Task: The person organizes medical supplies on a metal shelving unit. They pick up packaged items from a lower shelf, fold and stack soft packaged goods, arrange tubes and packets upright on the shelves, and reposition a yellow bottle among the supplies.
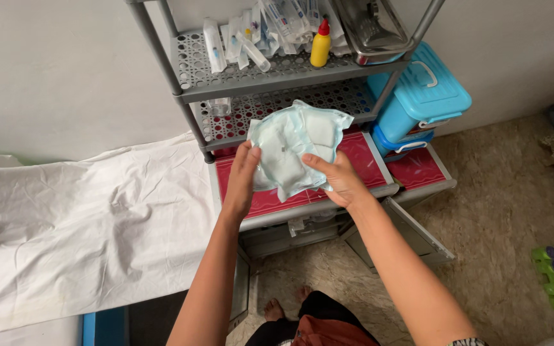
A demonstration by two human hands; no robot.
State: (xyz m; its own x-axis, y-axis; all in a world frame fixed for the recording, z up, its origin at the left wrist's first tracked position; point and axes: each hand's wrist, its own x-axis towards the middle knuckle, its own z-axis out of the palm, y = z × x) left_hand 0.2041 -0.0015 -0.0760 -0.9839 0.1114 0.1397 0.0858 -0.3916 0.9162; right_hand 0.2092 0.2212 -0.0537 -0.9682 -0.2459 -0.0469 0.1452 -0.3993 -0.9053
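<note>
- Left hand (243,174) and right hand (338,179) both clamped on pale blue sealed pouch (296,144), fingers pinching its lower edges.
- Pouch held up over red cabinet top (367,160), before grey perforated shelf (277,106).
- Yellow squeeze bottle (320,45) on top shelf tier; blue lidded box (421,93) right.

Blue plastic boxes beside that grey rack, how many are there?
2. The upper blue box with a white handle sits tilted against the rack; the lower blue box lies under it. Others behind may be hidden.

Left hand (243,176), right hand (336,179) raised, fingers gripping.
</note>
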